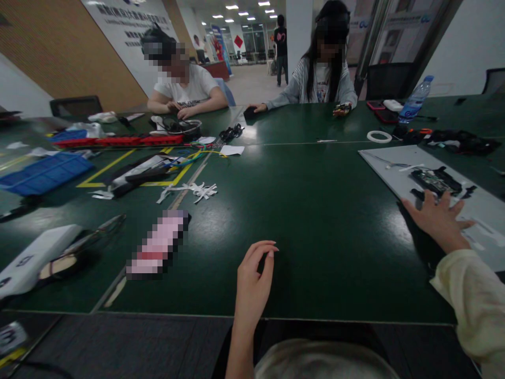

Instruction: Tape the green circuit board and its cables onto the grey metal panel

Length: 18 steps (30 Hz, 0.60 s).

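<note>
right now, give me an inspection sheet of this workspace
surface: dark green tabletop, yellow tape lines at left
job's things: black circuit-board assembly on grey flat mat
clutter: white paper strips, blue plastic tray, clear water bottle, white tape roll
hands: left hand curled on tabletop, nothing seen held; right hand spread over mat's edge
cables: coloured wires, black cable bundle
surroundings: seated person in white shirt, seated person in grey top, standing person beyond

Whether the left hand pinches anything is unclear; the pink object is pixelated.

Left hand loosely curled; right hand spread flat, palm down.
</note>
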Each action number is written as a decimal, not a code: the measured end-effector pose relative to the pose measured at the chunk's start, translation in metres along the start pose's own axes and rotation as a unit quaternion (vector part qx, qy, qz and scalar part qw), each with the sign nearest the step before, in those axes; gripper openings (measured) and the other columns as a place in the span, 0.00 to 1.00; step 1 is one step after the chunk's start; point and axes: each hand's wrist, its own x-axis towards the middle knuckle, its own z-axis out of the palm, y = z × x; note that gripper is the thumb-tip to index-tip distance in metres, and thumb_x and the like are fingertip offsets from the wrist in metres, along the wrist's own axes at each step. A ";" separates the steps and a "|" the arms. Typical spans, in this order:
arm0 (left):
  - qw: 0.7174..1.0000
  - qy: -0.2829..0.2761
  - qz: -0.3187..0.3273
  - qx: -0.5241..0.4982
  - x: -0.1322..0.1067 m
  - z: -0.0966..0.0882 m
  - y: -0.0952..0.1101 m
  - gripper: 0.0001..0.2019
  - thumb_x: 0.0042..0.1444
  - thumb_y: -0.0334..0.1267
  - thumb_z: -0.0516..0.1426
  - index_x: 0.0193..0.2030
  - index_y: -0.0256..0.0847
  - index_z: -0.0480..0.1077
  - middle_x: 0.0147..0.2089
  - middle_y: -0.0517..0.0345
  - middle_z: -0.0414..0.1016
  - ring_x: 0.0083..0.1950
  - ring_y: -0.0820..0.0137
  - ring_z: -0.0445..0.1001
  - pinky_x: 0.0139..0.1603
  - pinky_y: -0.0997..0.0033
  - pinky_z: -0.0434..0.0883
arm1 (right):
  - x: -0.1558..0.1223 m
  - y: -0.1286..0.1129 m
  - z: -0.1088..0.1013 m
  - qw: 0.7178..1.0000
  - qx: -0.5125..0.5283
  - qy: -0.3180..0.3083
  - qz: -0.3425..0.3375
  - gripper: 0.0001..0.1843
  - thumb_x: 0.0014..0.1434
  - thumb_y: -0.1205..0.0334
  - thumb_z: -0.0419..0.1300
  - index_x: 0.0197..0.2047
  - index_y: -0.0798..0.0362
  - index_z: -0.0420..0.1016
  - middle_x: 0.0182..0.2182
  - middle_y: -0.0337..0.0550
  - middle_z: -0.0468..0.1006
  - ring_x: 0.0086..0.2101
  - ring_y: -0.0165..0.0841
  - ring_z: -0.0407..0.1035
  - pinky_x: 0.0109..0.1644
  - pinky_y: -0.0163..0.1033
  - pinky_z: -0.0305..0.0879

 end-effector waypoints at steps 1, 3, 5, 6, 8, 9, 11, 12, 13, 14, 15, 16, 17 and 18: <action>1.000 -0.003 -0.001 0.000 0.000 0.000 0.000 0.09 0.62 0.37 0.50 0.39 0.44 0.73 0.49 0.56 0.71 0.51 0.66 0.71 0.37 0.73 0.70 | 0.000 0.000 0.000 1.000 0.001 0.002 -0.001 0.46 0.56 0.30 0.36 0.67 0.52 0.51 0.66 0.65 0.38 0.62 0.66 0.30 0.51 0.77 0.31; 1.000 -0.008 -0.004 0.001 0.001 -0.001 0.000 0.10 0.62 0.37 0.50 0.39 0.44 0.73 0.49 0.56 0.71 0.51 0.66 0.71 0.36 0.74 0.70 | -0.001 0.000 -0.001 1.000 0.002 -0.002 -0.005 0.45 0.56 0.30 0.36 0.67 0.52 0.51 0.66 0.65 0.38 0.62 0.66 0.30 0.52 0.76 0.32; 1.000 -0.013 -0.005 0.003 0.001 -0.001 0.000 0.10 0.62 0.37 0.50 0.38 0.44 0.73 0.49 0.56 0.71 0.51 0.66 0.71 0.35 0.74 0.70 | 0.000 -0.001 -0.001 1.000 0.002 -0.005 -0.002 0.46 0.56 0.30 0.36 0.67 0.53 0.51 0.66 0.65 0.37 0.62 0.66 0.29 0.52 0.76 0.32; 1.000 -0.014 -0.005 0.006 0.001 0.000 0.000 0.10 0.62 0.37 0.50 0.38 0.44 0.73 0.49 0.56 0.71 0.51 0.66 0.71 0.35 0.74 0.69 | 0.001 -0.001 0.000 1.000 0.000 -0.003 0.000 0.46 0.56 0.30 0.36 0.67 0.54 0.50 0.66 0.66 0.36 0.62 0.66 0.29 0.52 0.76 0.32; 1.000 -0.014 -0.003 0.012 0.001 0.000 0.000 0.10 0.62 0.37 0.50 0.38 0.44 0.73 0.49 0.56 0.71 0.50 0.66 0.71 0.35 0.74 0.70 | 0.002 -0.002 0.001 1.000 -0.001 -0.001 0.009 0.48 0.56 0.29 0.36 0.68 0.56 0.49 0.66 0.67 0.36 0.62 0.65 0.28 0.52 0.76 0.31; 1.000 -0.013 -0.001 0.014 0.001 0.001 0.000 0.10 0.62 0.37 0.50 0.39 0.44 0.73 0.49 0.56 0.71 0.50 0.66 0.71 0.35 0.74 0.70 | 0.003 -0.002 0.002 1.000 -0.001 0.001 0.015 0.49 0.56 0.29 0.35 0.68 0.57 0.49 0.66 0.67 0.36 0.62 0.65 0.27 0.52 0.77 0.30; 1.000 -0.010 0.005 0.015 0.001 0.001 -0.001 0.10 0.62 0.37 0.50 0.38 0.44 0.73 0.49 0.55 0.72 0.50 0.65 0.71 0.35 0.73 0.70 | 0.005 -0.002 0.003 1.000 0.001 -0.002 0.023 0.50 0.56 0.29 0.35 0.68 0.58 0.49 0.66 0.68 0.35 0.63 0.64 0.26 0.52 0.76 0.31; 1.000 -0.009 0.009 0.014 0.001 0.002 -0.001 0.10 0.62 0.37 0.50 0.38 0.43 0.73 0.49 0.55 0.72 0.50 0.65 0.71 0.36 0.73 0.70 | 0.006 -0.001 0.003 1.000 0.001 -0.004 0.026 0.50 0.55 0.28 0.35 0.68 0.58 0.49 0.66 0.69 0.35 0.63 0.64 0.26 0.52 0.76 0.31; 1.000 -0.008 0.014 0.014 0.001 0.002 -0.001 0.10 0.62 0.37 0.50 0.38 0.43 0.73 0.49 0.54 0.72 0.50 0.65 0.71 0.37 0.72 0.71 | 0.006 -0.001 0.003 1.000 0.002 -0.003 0.028 0.50 0.55 0.28 0.35 0.67 0.59 0.50 0.66 0.69 0.36 0.63 0.64 0.26 0.52 0.76 0.32; 1.000 -0.007 0.020 0.013 0.001 0.002 -0.002 0.10 0.62 0.36 0.50 0.38 0.43 0.73 0.48 0.54 0.72 0.50 0.65 0.71 0.39 0.71 0.71 | 0.006 0.000 0.003 1.000 0.001 -0.003 0.028 0.51 0.55 0.28 0.35 0.67 0.59 0.50 0.66 0.70 0.36 0.63 0.64 0.27 0.52 0.76 0.32; 1.000 -0.007 0.025 0.014 0.001 0.002 -0.002 0.10 0.62 0.36 0.50 0.38 0.43 0.73 0.48 0.54 0.72 0.50 0.65 0.71 0.41 0.70 0.71 | 0.006 0.001 0.003 1.000 0.001 -0.004 0.028 0.51 0.55 0.28 0.35 0.67 0.59 0.50 0.66 0.71 0.36 0.63 0.65 0.27 0.52 0.76 0.32; 0.999 -0.007 0.031 0.015 0.001 0.002 -0.002 0.10 0.62 0.35 0.50 0.38 0.43 0.73 0.48 0.54 0.72 0.50 0.65 0.71 0.43 0.69 0.71 | 0.006 0.002 0.003 1.000 0.001 -0.002 0.026 0.51 0.55 0.27 0.35 0.67 0.60 0.49 0.65 0.72 0.36 0.63 0.65 0.27 0.52 0.76 0.32; 0.999 -0.007 0.036 0.016 0.001 0.002 -0.003 0.10 0.62 0.35 0.50 0.38 0.42 0.73 0.48 0.54 0.72 0.50 0.65 0.71 0.45 0.68 0.71 | 0.006 0.002 0.002 1.000 0.002 0.000 0.024 0.52 0.54 0.27 0.34 0.67 0.60 0.49 0.65 0.73 0.36 0.62 0.65 0.27 0.52 0.76 0.31; 0.999 -0.007 0.041 0.017 0.001 0.002 -0.003 0.10 0.62 0.35 0.50 0.38 0.42 0.73 0.48 0.54 0.72 0.50 0.65 0.71 0.46 0.67 0.70 | 0.006 0.002 0.002 1.000 0.002 0.001 0.024 0.52 0.54 0.27 0.34 0.67 0.60 0.49 0.65 0.73 0.36 0.62 0.65 0.26 0.52 0.76 0.31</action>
